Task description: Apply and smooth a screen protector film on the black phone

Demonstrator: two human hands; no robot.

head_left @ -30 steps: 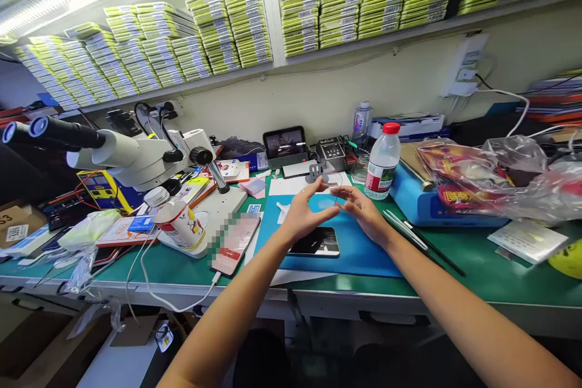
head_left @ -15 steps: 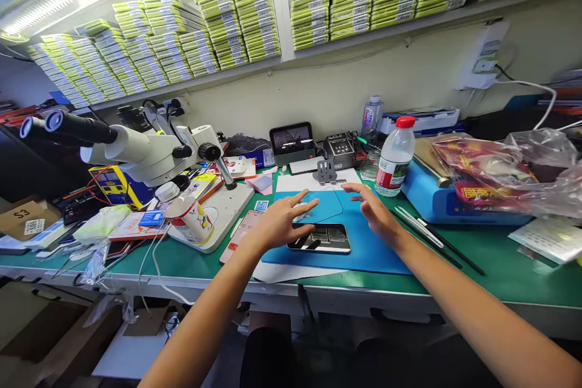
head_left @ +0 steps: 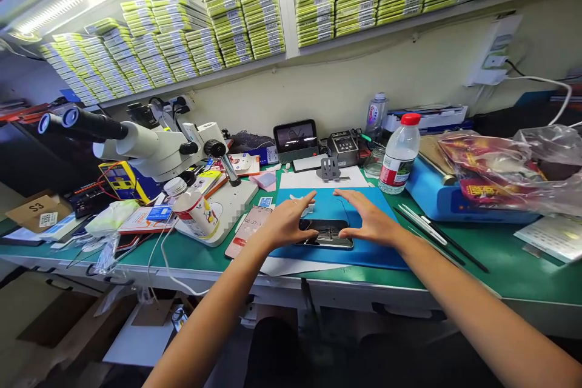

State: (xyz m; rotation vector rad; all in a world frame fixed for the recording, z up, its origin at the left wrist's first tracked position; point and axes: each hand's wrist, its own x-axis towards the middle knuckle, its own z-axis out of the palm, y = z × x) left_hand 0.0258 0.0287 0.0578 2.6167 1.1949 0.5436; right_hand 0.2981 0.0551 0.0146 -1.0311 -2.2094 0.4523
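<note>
A black-faced smartphone [head_left: 328, 240] lies flat and crosswise on a blue mat [head_left: 377, 257], reflecting the shelf above. My left hand [head_left: 291, 221] is over its left end, thumb pointing inward at the screen and fingers stretched forward. Opposite it, my right hand [head_left: 370, 218] is over the right end with thumb and fingers spread apart. Whether the thumbs touch the glass I cannot tell. Behind the phone, a thin dark outline frame [head_left: 344, 205] shows partly between the hands. Another phone [head_left: 248, 227] with a running timer lies left of the mat.
A microscope [head_left: 150, 148] and a drink bottle [head_left: 193, 209] stand at the left. On the right are a red-capped bottle [head_left: 400, 154], several tweezers and thin tools [head_left: 434, 236], and a blue machine [head_left: 425, 194] under plastic bags. A grey holder [head_left: 330, 168] stands behind the mat.
Both hands have come down and inward over the smartphone, the right one moving left to its right end. The view has shifted slightly.
</note>
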